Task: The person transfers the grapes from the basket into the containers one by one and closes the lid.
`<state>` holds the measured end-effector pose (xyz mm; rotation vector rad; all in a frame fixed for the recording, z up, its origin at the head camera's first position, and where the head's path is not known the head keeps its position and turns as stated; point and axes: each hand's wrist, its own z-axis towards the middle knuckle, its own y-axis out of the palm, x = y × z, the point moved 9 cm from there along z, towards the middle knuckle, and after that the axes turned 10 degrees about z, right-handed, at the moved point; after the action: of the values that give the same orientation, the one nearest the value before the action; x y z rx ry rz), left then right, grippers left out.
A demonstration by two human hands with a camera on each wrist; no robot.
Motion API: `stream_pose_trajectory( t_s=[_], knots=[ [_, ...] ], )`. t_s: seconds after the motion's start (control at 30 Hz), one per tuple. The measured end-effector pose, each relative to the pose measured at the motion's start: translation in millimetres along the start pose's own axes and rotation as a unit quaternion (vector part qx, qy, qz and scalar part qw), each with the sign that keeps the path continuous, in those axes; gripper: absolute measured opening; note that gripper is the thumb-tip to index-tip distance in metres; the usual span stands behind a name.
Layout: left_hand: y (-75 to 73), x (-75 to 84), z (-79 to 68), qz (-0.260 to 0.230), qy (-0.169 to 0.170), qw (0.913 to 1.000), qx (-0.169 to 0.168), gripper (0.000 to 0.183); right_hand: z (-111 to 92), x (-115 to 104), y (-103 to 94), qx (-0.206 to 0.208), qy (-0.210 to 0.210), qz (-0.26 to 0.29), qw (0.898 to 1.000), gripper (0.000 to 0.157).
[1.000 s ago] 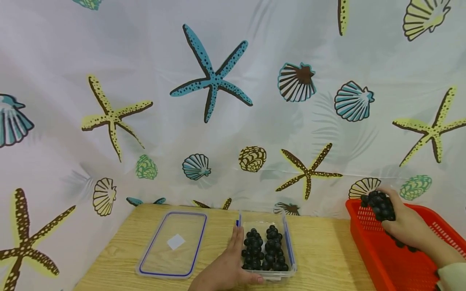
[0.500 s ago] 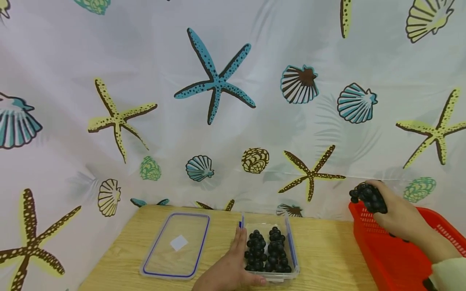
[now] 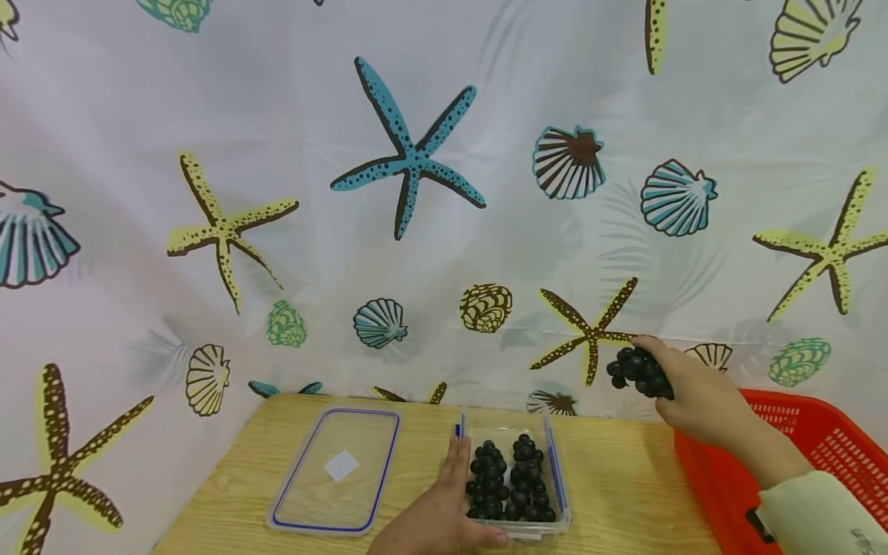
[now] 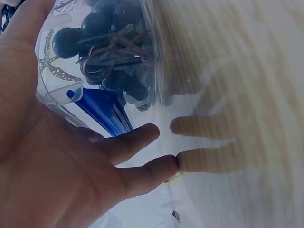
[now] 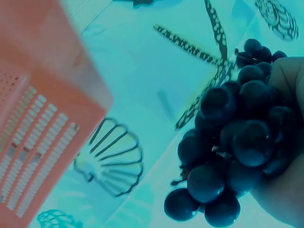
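Observation:
A bunch of dark grapes hangs in the air, gripped by my right hand between the red basket and the plastic box. In the right wrist view the round grapes fill the space in front of the fingers. My left hand lies along the left side of the clear plastic box, its fingers straight and its thumb across the front. Inside the box two bunches of grapes lie side by side. The left wrist view shows the spread fingers beside the box's blue clip.
To the left on the wooden table lies a clear lid with a blue seal and a white label. A red perforated basket stands at the right. Behind the table hangs a curtain printed with starfish and shells.
My right hand has carried the bunch of grapes leftward, from over the red basket to past its left edge. The left hand stays at the box.

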<state>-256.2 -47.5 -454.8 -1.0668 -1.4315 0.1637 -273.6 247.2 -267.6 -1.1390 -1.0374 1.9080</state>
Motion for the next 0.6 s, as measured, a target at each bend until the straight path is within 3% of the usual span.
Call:
stream_pose_trajectory(
  t_s=[0.1,0.2,0.27,0.33,0.6],
  knots=[
    [4.7,-13.7,8.9,-0.009,0.001,1.0,0.0,0.136,6.7,-13.0,11.3,-0.007,-0.016,-0.018,1.0,0.078],
    [5.9,-15.7,9.2,-0.016,-0.004,0.9999,0.001,0.138,12.9,-24.2,21.7,-0.013,-0.028,-0.014,0.999,0.079],
    [5.9,-16.1,8.0,-0.018,-0.008,0.9998,0.002,0.139,17.8,-29.6,29.6,-0.02,-0.028,-0.006,0.999,0.079],
    [1.2,-5.2,-0.9,-0.018,-0.014,0.9997,0.003,0.138,23.4,-35.6,38.1,-0.03,-0.027,0.004,0.999,0.08],
    [1.4,-5.2,0.6,-0.025,-0.021,0.9995,0.003,0.138,45.4,-58.0,88.5,-0.108,0.006,0.078,0.991,0.082]
  ],
)
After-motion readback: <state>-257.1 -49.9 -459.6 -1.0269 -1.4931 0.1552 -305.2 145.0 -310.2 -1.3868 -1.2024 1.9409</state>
